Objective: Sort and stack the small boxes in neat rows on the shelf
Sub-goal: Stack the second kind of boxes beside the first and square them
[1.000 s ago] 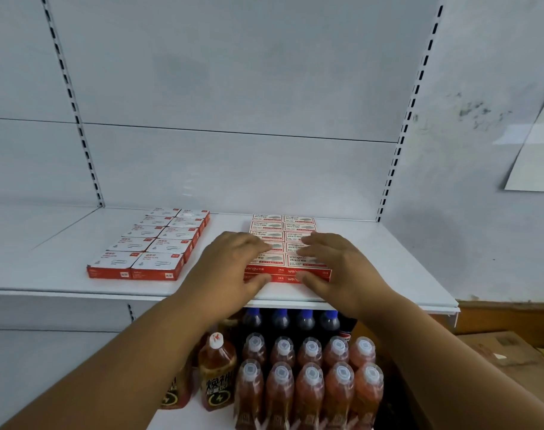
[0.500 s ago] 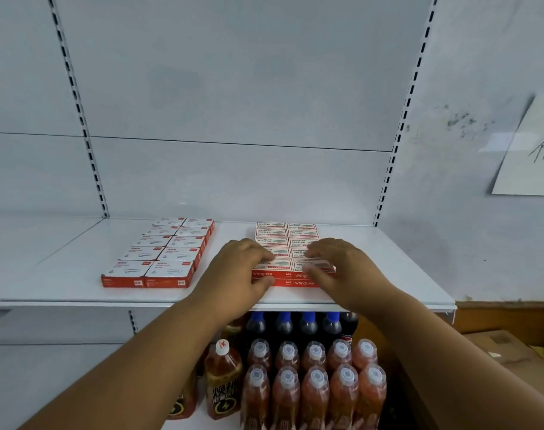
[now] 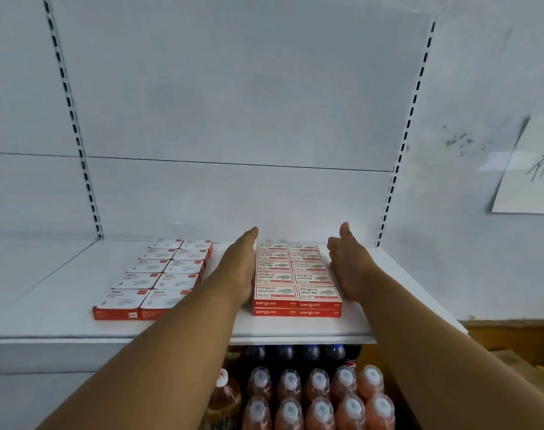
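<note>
Item: block of small red-and-white cardboard boxes [image 3: 297, 279], two columns, two layers, centre of the frame on the white metal shelf [image 3: 63, 293]. We hold it between flat palms: left hand [image 3: 241, 268] against its left flank, right hand [image 3: 346, 268] against its right, fingers straight, gripping nothing. We judge the boxes light, stiff and apt to slide, so squaring them calls for even pressure low on both sides. A second block of paler white-topped boxes [image 3: 165, 274] lies left of centre. Below, at lower centre: capped plastic bottles of reddish drink [image 3: 320, 405], packed upright.
</note>
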The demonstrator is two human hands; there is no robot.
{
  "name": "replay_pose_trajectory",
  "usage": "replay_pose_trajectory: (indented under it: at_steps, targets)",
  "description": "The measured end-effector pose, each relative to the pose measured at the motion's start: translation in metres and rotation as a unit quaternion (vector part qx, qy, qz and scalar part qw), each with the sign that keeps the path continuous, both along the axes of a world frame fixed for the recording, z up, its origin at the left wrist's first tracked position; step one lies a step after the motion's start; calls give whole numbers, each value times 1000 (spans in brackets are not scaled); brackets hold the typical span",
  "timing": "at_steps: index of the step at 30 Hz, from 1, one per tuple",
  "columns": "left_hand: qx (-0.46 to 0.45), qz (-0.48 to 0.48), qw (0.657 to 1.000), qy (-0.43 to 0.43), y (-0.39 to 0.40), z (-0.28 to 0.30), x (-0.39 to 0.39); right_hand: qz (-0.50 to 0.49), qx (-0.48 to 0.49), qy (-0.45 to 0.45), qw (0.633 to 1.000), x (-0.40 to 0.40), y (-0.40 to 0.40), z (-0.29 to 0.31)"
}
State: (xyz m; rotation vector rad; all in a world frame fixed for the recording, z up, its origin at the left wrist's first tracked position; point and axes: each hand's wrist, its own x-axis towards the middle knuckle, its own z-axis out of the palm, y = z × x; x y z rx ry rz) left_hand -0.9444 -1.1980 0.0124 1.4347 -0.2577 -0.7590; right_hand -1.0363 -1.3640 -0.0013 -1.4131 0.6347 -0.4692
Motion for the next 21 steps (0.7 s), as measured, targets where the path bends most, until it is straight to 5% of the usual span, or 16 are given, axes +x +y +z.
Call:
replay_pose_trajectory:
  at_steps: [4, 12, 21]
  targets:
    - [-42, 6, 997, 71, -9, -9, 6, 16, -22, 7, 1000, 7, 0, 2]
    - [-43, 10, 996, 72, -13, -18, 10, 23, 5, 119, 993, 9, 6, 6]
    - [-13, -23, 999, 34, -15, -22, 16, 6, -34, 130, 991, 7, 16, 10]
